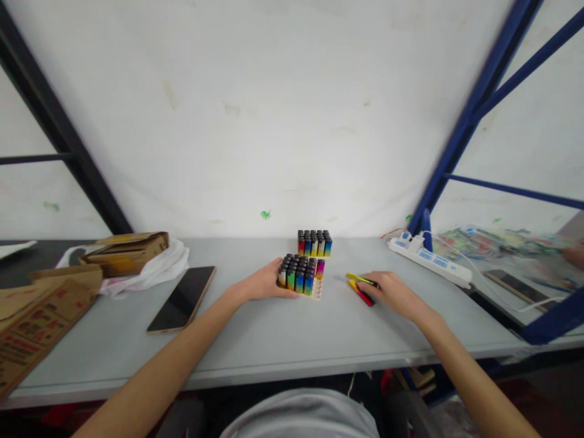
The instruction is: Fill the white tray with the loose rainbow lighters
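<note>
My left hand point(264, 281) wraps round the left side of a pale tray point(316, 295) that holds rows of upright lighters point(299, 280) with black tops and multicoloured bodies. Open slots show at the tray's right end. To the right, the fingers of my right hand point(387, 291) close on the dark end of a yellow lighter point(358, 279). A red and yellow lighter point(364, 295) lies just below it, close to the fingers; whether they touch it I cannot tell. Behind the tray stands a second block of upright lighters point(314, 244).
A black phone point(183, 300) lies left of my left forearm. Cardboard boxes point(125, 252) and a white plastic bag point(176, 258) sit farther left. A white power strip point(431, 261) and blue frame post point(456, 134) stand right. Another person's hand point(573, 255) shows at the far right edge.
</note>
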`<action>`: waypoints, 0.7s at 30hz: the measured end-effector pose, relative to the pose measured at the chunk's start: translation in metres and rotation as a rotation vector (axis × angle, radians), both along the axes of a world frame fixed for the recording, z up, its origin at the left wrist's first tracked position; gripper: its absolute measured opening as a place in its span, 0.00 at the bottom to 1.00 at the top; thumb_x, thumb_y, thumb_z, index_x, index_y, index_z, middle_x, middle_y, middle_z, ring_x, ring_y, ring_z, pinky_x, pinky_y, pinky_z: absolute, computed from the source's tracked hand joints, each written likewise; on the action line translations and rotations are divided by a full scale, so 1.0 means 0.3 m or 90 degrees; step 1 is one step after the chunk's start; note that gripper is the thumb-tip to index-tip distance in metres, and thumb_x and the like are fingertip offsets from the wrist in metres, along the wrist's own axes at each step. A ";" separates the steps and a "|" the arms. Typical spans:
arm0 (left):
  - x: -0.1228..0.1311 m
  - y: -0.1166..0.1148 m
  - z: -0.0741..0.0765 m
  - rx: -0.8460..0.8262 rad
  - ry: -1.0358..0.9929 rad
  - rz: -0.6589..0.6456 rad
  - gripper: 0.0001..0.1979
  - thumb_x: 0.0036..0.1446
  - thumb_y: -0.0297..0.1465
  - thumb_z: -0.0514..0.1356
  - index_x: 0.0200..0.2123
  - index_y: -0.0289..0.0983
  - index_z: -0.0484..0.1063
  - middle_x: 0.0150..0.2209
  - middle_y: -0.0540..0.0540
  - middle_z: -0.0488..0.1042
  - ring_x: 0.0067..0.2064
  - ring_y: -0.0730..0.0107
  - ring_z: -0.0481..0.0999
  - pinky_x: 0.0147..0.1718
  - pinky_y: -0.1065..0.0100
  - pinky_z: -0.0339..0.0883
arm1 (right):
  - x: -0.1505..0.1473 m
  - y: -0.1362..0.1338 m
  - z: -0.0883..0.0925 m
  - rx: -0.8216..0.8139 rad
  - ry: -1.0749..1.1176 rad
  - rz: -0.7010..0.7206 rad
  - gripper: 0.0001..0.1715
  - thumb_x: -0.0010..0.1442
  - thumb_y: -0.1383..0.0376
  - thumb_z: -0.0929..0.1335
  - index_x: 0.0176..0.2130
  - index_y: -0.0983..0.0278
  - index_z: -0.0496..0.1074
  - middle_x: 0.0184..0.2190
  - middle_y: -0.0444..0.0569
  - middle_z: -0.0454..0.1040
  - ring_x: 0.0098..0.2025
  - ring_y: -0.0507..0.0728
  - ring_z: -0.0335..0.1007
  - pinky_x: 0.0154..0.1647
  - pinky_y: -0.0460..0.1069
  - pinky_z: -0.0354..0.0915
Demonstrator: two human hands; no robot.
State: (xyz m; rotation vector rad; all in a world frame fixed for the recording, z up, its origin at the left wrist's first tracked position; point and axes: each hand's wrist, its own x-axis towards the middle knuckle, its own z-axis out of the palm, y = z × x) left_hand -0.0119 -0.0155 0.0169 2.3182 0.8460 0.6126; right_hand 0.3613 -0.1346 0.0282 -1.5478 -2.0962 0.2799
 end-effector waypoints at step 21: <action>0.002 0.001 -0.005 -0.014 -0.007 0.001 0.47 0.45 0.48 0.78 0.64 0.38 0.68 0.61 0.39 0.76 0.62 0.45 0.75 0.68 0.50 0.65 | -0.272 0.263 0.052 -0.090 0.642 0.113 0.33 0.59 0.33 0.71 0.37 0.58 0.68 0.21 0.34 0.56 0.20 0.49 0.50 0.22 0.46 0.56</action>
